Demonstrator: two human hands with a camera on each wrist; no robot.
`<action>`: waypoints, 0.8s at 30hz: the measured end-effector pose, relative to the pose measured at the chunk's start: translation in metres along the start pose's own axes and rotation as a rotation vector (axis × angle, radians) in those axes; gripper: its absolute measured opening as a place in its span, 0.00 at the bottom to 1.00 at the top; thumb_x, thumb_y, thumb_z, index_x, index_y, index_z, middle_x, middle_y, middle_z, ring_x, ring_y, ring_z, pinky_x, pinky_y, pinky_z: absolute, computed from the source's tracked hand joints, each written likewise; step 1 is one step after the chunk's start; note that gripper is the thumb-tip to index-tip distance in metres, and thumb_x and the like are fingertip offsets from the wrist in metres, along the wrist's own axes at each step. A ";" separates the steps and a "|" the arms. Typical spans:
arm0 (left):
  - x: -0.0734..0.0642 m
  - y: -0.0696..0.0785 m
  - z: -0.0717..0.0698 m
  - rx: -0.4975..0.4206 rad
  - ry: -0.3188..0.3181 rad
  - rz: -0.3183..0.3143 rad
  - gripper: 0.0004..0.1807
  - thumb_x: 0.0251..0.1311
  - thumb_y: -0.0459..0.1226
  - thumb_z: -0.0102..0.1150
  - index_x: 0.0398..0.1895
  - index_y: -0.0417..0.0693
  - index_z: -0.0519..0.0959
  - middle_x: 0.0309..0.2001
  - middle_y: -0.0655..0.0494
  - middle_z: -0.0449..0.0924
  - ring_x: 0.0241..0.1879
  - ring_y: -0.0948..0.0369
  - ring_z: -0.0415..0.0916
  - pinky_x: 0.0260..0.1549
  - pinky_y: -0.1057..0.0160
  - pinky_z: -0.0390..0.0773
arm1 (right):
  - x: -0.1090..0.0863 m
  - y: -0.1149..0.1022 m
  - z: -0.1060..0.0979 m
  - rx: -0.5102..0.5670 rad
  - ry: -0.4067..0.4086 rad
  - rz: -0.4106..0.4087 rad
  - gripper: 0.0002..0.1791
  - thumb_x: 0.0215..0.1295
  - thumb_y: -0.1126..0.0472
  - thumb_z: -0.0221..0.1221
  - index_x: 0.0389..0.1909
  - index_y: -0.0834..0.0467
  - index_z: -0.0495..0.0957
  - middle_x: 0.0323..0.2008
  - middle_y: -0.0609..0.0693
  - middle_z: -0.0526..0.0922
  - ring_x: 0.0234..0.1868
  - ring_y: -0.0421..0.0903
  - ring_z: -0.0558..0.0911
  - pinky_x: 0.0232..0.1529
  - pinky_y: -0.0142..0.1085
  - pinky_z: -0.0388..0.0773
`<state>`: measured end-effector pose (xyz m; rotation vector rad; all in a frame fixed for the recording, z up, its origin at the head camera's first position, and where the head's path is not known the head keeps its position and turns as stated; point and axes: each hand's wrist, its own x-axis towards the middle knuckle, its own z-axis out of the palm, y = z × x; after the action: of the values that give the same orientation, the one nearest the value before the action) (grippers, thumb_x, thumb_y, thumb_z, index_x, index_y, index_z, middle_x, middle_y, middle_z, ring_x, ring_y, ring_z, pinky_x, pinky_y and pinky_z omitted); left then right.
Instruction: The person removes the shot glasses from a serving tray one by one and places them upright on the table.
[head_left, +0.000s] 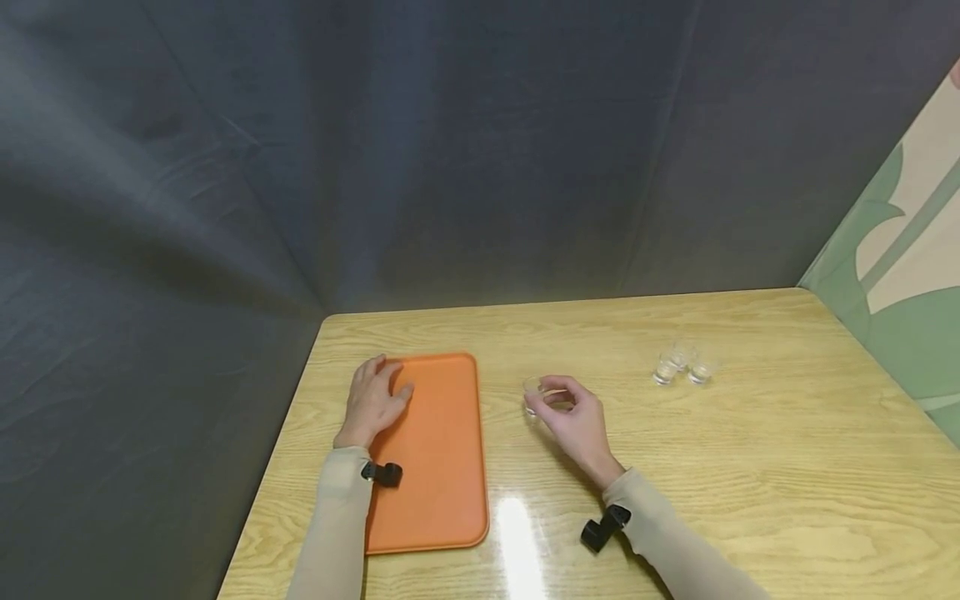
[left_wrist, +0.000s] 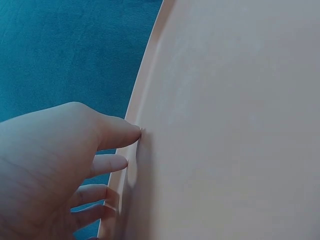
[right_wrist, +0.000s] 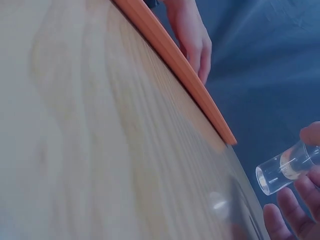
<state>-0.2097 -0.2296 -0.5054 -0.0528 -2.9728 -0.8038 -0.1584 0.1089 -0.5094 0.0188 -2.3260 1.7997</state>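
Between the thumb and fingers of my right hand [head_left: 581, 423] is a small clear shot glass [right_wrist: 274, 175], pinched at its side. In the head view that glass stands over the wood just right of an orange tray [head_left: 442, 458]; whether it touches the table I cannot tell. My left hand [head_left: 371, 404] lies along the tray's left edge, thumb apart from the loosely extended fingers. Its fingertips [left_wrist: 120, 162] touch or hover at the raised rim in the left wrist view, holding nothing clearly.
Three more clear shot glasses [head_left: 678, 360] stand grouped on the wooden table [head_left: 750, 467], to the right of my right hand. Dark cloth [head_left: 495, 167] hangs behind the table and along its left side. A leaf-patterned wall [head_left: 915, 275] borders the right.
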 end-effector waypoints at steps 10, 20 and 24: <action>0.000 0.000 0.000 0.005 -0.007 0.000 0.29 0.74 0.45 0.62 0.72 0.41 0.76 0.80 0.35 0.60 0.81 0.37 0.54 0.79 0.37 0.58 | 0.007 0.008 -0.032 -0.074 0.080 0.055 0.22 0.66 0.53 0.74 0.55 0.61 0.85 0.49 0.58 0.89 0.38 0.36 0.85 0.36 0.26 0.81; 0.001 -0.001 0.000 0.003 -0.019 -0.013 0.30 0.74 0.46 0.61 0.73 0.41 0.75 0.80 0.35 0.59 0.82 0.38 0.52 0.80 0.37 0.56 | 0.009 0.017 -0.060 -0.099 0.147 0.063 0.22 0.67 0.52 0.74 0.55 0.61 0.85 0.49 0.58 0.88 0.37 0.30 0.83 0.34 0.23 0.81; 0.000 -0.001 0.000 -0.001 -0.019 -0.013 0.29 0.75 0.46 0.60 0.73 0.41 0.75 0.80 0.35 0.59 0.82 0.38 0.52 0.80 0.37 0.56 | 0.007 0.020 -0.072 -0.125 0.193 0.062 0.22 0.66 0.53 0.74 0.54 0.62 0.86 0.49 0.60 0.89 0.35 0.27 0.83 0.32 0.22 0.80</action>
<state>-0.2103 -0.2305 -0.5059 -0.0414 -2.9935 -0.8112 -0.1574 0.1840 -0.5104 -0.2379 -2.3180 1.5999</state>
